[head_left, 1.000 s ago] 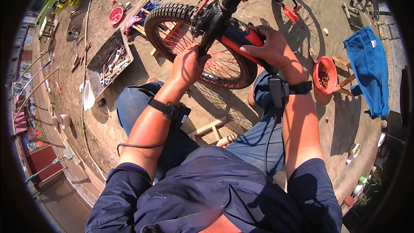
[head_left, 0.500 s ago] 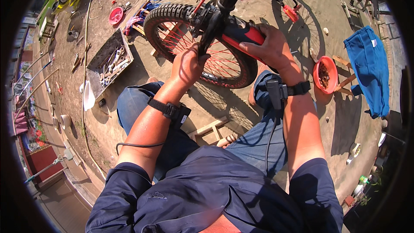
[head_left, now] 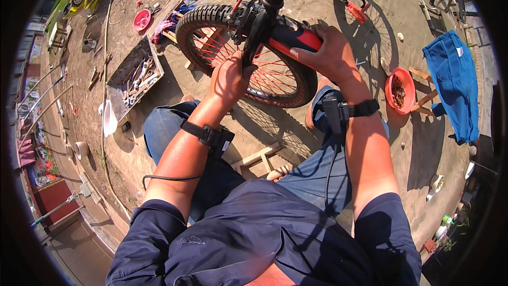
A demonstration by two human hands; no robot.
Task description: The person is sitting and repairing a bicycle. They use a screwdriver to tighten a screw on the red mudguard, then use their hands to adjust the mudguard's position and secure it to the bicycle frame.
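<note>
In front of me stands a bicycle whose front wheel (head_left: 275, 77) has red spokes and a black knobbly tyre. My left hand (head_left: 230, 78) is closed round the lower part of the black front fork (head_left: 255, 42), beside the spokes. On the other side, my right hand (head_left: 334, 55) grips the red and black mudguard (head_left: 296, 38) over the tyre, its thumb on top and its other fingers out of sight. The brake parts (head_left: 241, 24) sit by the fork, to the left of the mudguard.
A metal tray of tools (head_left: 136, 79) lies on the ground at the left. To the right are a red bowl of small brown parts (head_left: 400, 91) and a stool draped with blue cloth (head_left: 454, 82). A wooden frame (head_left: 259, 160) lies between my legs. A pink basin (head_left: 142, 19) is farther off.
The fork and handlebar end of the bicycle have shifted slightly left. My right hand has moved a little left with the mudguard; my left hand stays on the fork.
</note>
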